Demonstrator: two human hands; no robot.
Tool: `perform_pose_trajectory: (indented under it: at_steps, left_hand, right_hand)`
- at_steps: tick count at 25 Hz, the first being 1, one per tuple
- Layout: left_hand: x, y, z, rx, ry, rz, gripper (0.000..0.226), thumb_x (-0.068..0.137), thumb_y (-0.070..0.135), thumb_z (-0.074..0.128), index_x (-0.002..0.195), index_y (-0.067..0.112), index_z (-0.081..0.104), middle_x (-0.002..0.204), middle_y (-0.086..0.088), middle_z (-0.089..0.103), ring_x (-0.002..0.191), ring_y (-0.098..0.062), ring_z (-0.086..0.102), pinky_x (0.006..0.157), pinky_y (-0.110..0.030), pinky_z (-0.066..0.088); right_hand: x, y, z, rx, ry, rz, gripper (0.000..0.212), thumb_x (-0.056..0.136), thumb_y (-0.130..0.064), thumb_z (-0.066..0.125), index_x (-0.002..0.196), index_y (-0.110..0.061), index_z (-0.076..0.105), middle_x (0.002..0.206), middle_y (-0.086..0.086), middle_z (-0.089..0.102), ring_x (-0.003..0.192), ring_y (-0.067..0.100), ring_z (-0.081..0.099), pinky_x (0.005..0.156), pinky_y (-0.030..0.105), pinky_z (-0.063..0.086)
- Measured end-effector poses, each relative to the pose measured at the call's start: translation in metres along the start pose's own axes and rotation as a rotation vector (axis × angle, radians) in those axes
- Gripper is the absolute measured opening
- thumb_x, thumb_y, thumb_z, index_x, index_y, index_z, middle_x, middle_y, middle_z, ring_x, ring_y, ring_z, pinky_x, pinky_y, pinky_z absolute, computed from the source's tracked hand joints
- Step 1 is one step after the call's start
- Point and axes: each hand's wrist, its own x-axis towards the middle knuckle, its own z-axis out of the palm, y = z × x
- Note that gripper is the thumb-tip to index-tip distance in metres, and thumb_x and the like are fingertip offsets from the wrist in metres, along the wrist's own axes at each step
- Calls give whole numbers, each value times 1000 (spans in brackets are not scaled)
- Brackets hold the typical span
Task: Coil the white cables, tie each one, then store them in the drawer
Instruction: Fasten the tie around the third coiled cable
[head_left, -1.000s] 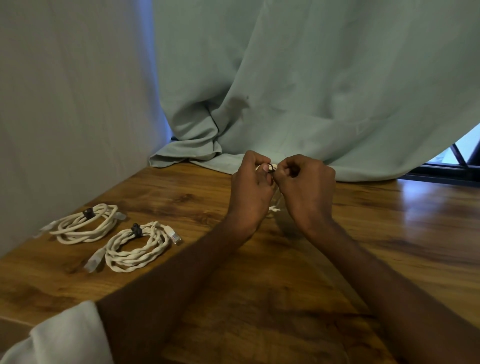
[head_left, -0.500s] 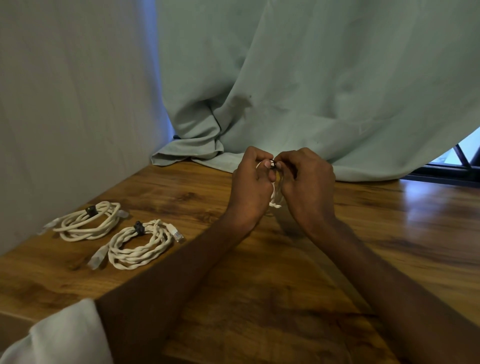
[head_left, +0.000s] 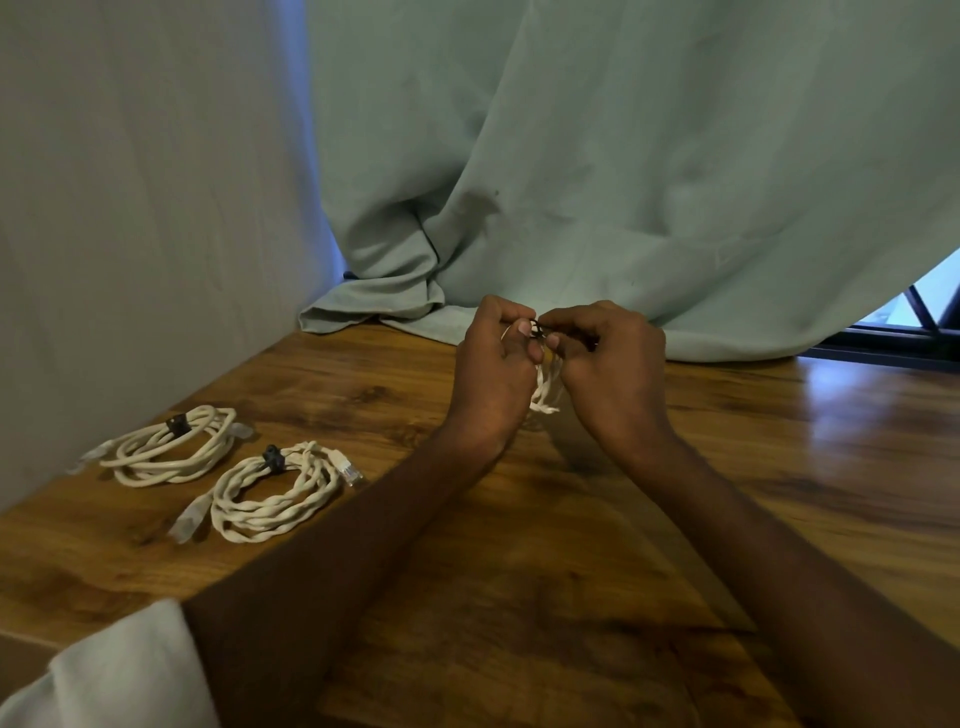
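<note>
My left hand and my right hand are pressed together above the wooden table, both closed on a coiled white cable. Only a short twisted stretch of it shows between the palms. A small black tie sits at my fingertips on top of that coil. Two other white coils lie flat at the left, each bound by a black tie: a smooth one nearer the wall and a twisted one beside it. No drawer is in view.
A pale green curtain hangs behind my hands and bunches on the table's far edge. A light wall closes the left side. A window frame shows at the far right. A white sleeve is at the bottom left.
My hands stayed together at the same spot. More of the twisted cable now hangs between the palms, and the black tie shows at the fingertips.
</note>
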Motion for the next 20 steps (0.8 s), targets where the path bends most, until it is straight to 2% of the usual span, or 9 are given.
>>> perform_pose_trajectory:
  at_steps: [5,7,10,13,15,18,20]
  left_hand:
    - [-1,1,0,27,-27,17,11,110,14,48,110,12,59,82,-14,66,70,-19,58,64,-40,47]
    - [-2,2,1,17,-42,25,11,110,14,48,107,14,58,82,-16,65,69,-22,56,62,-41,46]
    - [-2,3,0,4,-57,38,11,110,13,48,105,15,58,79,-8,63,67,-23,54,61,-41,45]
    - [-2,4,0,-22,-81,24,14,111,12,45,107,11,58,80,-8,63,70,-24,54,62,-39,44]
    - [-3,4,-1,-37,-104,19,15,112,11,43,109,12,58,83,-8,64,73,-24,56,63,-38,46]
    - [0,4,-1,-49,-130,5,14,112,10,43,114,12,57,85,-7,65,76,-23,58,65,-39,47]
    - [0,6,-1,-58,-126,-3,14,112,10,42,115,11,56,83,-5,64,74,-17,59,64,-35,49]
  right_hand:
    - [1,-3,-2,71,48,124,18,87,-6,76,102,-14,81,90,-3,79,82,4,72,80,32,61]
    - [0,-4,-3,51,60,124,17,87,-7,77,99,-17,83,92,-3,78,80,1,70,77,26,59]
    - [1,-3,0,60,78,169,18,85,-10,78,98,-22,84,95,-2,75,79,0,66,74,22,54]
    - [1,-3,1,89,85,169,19,87,-11,78,99,-23,85,97,-6,75,83,0,66,72,10,48]
    - [2,-3,0,116,102,184,19,86,-12,79,98,-25,84,96,-7,75,83,1,67,73,14,51]
    - [3,-2,0,165,133,224,18,83,-11,80,96,-24,81,87,-8,74,79,4,69,78,33,58]
    - [1,-3,0,101,136,177,13,86,-13,77,91,-25,79,90,-7,73,80,7,68,74,36,56]
